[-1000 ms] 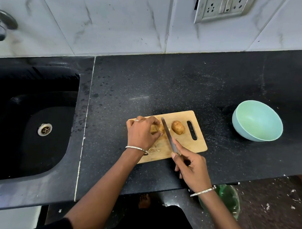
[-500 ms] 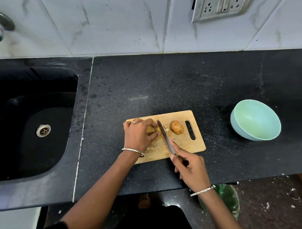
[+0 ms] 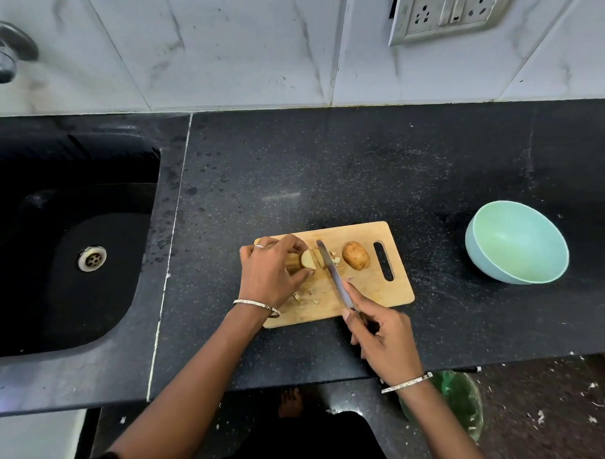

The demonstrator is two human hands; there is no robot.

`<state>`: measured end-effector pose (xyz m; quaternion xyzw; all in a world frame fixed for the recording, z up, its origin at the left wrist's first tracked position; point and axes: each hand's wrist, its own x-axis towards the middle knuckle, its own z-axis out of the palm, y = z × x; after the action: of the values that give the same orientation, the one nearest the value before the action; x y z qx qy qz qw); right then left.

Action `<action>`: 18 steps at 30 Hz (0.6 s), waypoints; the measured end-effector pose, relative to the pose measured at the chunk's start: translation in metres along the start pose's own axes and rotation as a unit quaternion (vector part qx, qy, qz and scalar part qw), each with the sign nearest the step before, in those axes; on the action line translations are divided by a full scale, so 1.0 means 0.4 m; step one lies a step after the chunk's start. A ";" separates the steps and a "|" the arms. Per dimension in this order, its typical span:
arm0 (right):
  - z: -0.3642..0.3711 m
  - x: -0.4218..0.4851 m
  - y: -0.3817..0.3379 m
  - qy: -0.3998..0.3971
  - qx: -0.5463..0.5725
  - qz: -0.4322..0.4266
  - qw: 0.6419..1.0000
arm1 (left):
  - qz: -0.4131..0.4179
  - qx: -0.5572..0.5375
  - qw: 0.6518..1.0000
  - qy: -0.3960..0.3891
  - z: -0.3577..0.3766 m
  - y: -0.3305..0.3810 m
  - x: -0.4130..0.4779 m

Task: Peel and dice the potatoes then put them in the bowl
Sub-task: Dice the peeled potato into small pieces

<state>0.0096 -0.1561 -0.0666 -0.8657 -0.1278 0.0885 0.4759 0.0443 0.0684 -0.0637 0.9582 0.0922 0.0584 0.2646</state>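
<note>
Risks: counter carries board under both hands, its near edge close to the counter lip. Nothing visible holds the board, so a hard cut could skid it toward the person. Bowl sits well right of the right hand, apart from the board, and looks empty; carrying bits that far may spill some on the counter. Left hand curls over cut potato, fingertips pinching it just left of the blade, so a slip of blade or potato could nick a finger. Right hand grips knife by the handle, index finger along the spine, blade pointing away between left hand and whole potato. Whole potato lies loose just right of the blade tip, skin on; it's round and may roll if bumped. Cut potato shows brown skin too, so peeling looks skipped, my read. Dice lie beside the blade, with scraps near the left wrist, easy to flick off the board

Hard to see: green bag below the counter by the right wrist, contents unclear. Tap is cut off far left of the left hand. Most of the cut potato is under the left fingers, number of cuts unclear. Knife handle is hidden in the right palm. Cannot tell if the blade touches the board
</note>
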 end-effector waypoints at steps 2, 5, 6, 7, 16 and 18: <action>0.005 0.000 -0.002 0.010 -0.004 -0.004 1.000 | -0.004 0.018 1.000 -0.002 -0.005 -0.007 -0.005; 0.019 -0.002 -0.014 0.017 -0.029 -0.016 0.999 | -0.009 0.040 0.999 -0.004 -0.011 -0.008 -0.008; 0.025 -0.002 -0.019 0.017 -0.045 -0.023 0.999 | -0.011 0.044 0.999 -0.004 -0.012 -0.007 -0.009; 0.032 -0.001 -0.025 0.016 -0.066 -0.033 0.997 | -0.014 0.046 0.999 -0.005 -0.013 -0.004 -0.009; 0.069 0.004 -0.077 -0.008 -0.183 -0.016 0.983 | -0.028 0.072 0.997 -0.020 -0.013 0.006 0.002; 0.073 0.003 -0.080 -0.018 -0.202 -0.007 0.979 | -0.027 0.074 0.997 -0.021 -0.015 0.009 0.002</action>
<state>-0.0017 -0.1158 -0.0551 -0.9412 -0.1576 0.0736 0.2896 0.0445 0.0687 -0.0566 0.9733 0.1165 0.0243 0.1962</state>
